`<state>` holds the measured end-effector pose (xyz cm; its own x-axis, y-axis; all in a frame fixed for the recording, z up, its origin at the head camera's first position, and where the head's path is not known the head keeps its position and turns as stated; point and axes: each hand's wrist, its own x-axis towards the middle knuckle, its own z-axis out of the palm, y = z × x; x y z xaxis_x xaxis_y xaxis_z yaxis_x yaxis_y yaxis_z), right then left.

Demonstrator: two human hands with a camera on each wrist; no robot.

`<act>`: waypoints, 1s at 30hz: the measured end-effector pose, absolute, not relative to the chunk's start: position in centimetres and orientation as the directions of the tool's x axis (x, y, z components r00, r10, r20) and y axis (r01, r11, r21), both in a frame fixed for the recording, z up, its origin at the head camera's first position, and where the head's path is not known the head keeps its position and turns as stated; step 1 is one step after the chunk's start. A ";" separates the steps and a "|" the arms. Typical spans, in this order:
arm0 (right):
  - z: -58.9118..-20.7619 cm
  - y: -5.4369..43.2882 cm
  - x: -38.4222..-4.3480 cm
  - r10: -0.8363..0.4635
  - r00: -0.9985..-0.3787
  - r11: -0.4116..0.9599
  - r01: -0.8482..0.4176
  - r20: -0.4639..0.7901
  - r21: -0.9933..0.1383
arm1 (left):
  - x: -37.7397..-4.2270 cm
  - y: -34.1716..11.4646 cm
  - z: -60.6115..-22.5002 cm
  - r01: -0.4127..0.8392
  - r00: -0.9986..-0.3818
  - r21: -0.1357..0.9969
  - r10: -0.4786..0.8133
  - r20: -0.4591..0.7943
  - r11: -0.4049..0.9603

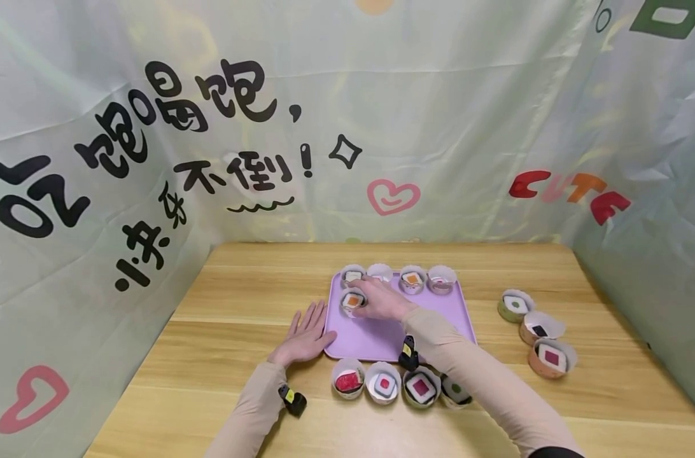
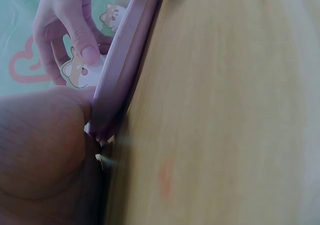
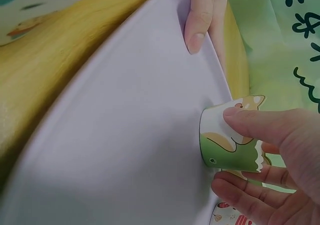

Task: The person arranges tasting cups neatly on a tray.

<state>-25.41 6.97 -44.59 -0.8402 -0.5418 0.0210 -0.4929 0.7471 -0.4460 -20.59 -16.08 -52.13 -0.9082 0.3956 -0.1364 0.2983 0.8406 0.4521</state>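
My right hand [image 1: 384,300] pinches a paper cup [image 1: 350,306] on the left part of the lilac tray [image 1: 370,340]. In that cup lies a white, sushi-like piece with an orange centre. Seen from the right wrist, the cup [image 3: 215,147] is green and white with a cartoon dog; the thumb lies on its side and the fingers curve behind. My left hand [image 1: 303,338] rests flat on the table, fingers spread, with its thumb over the tray's left rim. Along the tray's back edge stand several more cups, among them one with an orange-centred piece [image 1: 412,279].
In front of the tray is a row of cups, including one with a red-topped piece [image 1: 349,381] and one partly behind my right forearm [image 1: 456,391]. Three cups stand to the right, one of them green [image 1: 515,305]. Printed cloth [image 1: 462,127] surrounds the wooden table [image 1: 238,292].
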 end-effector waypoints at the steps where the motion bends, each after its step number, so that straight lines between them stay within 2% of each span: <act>1: -44.6 7.0 -25.4 -0.543 -0.839 0.746 -0.495 0.023 -0.445 | -20.6 -16.1 -52.1 0.298 -0.908 0.452 0.396 -0.137 0.841; 30: -44.6 6.5 -25.6 -0.546 -0.836 0.743 -0.513 0.056 -0.430 | -20.6 -16.2 -52.3 0.305 -0.907 0.452 0.401 -0.131 0.838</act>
